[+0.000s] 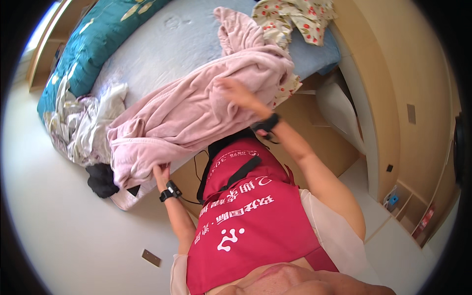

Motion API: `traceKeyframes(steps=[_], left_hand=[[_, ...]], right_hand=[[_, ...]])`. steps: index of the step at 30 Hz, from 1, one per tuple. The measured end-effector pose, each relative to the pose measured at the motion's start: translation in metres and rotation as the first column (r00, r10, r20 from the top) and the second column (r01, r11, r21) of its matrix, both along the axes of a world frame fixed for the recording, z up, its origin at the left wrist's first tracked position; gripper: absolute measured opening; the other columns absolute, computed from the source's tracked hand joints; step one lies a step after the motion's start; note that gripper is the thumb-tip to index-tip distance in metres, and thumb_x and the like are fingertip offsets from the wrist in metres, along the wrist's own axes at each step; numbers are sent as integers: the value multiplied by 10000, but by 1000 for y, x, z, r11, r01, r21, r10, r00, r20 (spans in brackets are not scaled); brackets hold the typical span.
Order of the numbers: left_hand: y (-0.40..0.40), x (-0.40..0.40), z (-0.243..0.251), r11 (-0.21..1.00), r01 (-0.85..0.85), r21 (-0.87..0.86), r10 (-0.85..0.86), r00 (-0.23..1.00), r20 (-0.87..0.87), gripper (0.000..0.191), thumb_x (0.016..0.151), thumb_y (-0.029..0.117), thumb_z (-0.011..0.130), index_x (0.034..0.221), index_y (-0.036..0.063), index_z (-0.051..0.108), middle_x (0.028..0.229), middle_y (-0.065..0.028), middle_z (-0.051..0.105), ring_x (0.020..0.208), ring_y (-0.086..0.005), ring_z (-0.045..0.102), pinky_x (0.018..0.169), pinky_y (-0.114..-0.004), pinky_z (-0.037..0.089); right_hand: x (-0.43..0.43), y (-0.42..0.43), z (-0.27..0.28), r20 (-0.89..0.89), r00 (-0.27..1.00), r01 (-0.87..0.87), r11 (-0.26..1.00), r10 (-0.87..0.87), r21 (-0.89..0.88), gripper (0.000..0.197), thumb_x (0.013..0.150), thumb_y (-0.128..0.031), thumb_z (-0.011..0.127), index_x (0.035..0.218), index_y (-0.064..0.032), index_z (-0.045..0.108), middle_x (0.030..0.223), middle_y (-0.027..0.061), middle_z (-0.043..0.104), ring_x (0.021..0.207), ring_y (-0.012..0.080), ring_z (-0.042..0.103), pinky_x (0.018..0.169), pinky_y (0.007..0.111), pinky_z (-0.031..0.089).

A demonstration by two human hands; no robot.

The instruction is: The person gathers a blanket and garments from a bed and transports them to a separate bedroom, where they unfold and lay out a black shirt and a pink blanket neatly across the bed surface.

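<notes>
A pink plush garment (pixel 191 107) lies spread in loose folds along the near edge of the bed, with a sleeve-like part stretching away from me. My left hand (pixel 162 176) grips its near edge at the left end; some fingers are hidden by the fabric. Flat and slightly blurred, my right hand (pixel 236 93) is over the garment's right half with the fingers extended and nothing held. Whether its palm presses on the cloth, I cannot tell. Both wrists wear black bands.
The bed (pixel 169 40) has a pale blue cover. A teal quilt (pixel 96 48) is bunched at the left, near crumpled whitish cloth (pixel 92 118) and a black cloth (pixel 102 180). Cherry-print clothing (pixel 295 18) lies at the far right. A white chair (pixel 337 107) stands by the wooden panel (pixel 391 92).
</notes>
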State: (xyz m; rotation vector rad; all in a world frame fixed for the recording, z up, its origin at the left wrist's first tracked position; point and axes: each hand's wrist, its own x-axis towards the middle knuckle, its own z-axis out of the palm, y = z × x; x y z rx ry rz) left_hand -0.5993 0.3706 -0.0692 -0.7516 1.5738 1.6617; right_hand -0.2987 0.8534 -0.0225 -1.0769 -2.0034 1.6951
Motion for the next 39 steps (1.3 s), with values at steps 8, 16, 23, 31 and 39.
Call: traceKeyframes(steps=[8, 16, 23, 31, 39], left_hand=[[-40, -7, 2, 988, 31, 150, -45, 995, 88, 284, 893, 255, 646, 1107, 72, 609, 1182, -85, 593, 1177, -285, 511, 1039, -667, 384], [-8, -31, 18, 981, 187, -60, -187, 982, 3, 491, 826, 290, 746, 1205, 33, 569, 1140, -134, 595, 1228, -309, 497, 1038, -580, 406], [78, -153, 207, 748, 23, -664, -634, -273, -724, 344, 729, 49, 573, 1062, -37, 600, 931, -219, 622, 869, -368, 583, 789, -436, 464], [25, -159, 461, 920, 286, 267, 250, 97, -963, 316, 992, 113, 510, 1277, -24, 507, 1214, -108, 581, 1119, -187, 578, 1010, -320, 487], [-176, -186, 218, 978, 39, 204, 111, 734, -670, 535, 988, 330, 599, 1435, 92, 425, 1349, -65, 552, 1169, -212, 578, 961, -359, 527]], right_hand=[[95, -4, -28, 212, 738, 483, 721, -640, 497, 428, 874, -267, 734, 1126, 46, 586, 969, 129, 663, 896, 210, 637, 821, 352, 508], [89, 31, -72, -179, 788, 394, 706, -589, -588, 707, 884, -384, 729, 1439, -56, 437, 1437, 96, 493, 1320, 232, 452, 1095, 394, 387], [-16, 117, 65, -601, 766, 147, 972, -228, -181, 536, 955, -283, 630, 1414, -67, 457, 1424, 105, 506, 1302, 228, 488, 1106, 371, 411], [-85, 82, 295, -831, 470, 229, 951, -296, -209, 404, 926, -119, 661, 1308, -52, 547, 1286, 66, 604, 1173, 214, 587, 1022, 373, 479], [-57, 15, 95, -349, 815, 302, 852, -463, -427, 467, 1006, -329, 582, 1402, -128, 440, 1321, 17, 543, 1158, 177, 571, 968, 347, 513]])
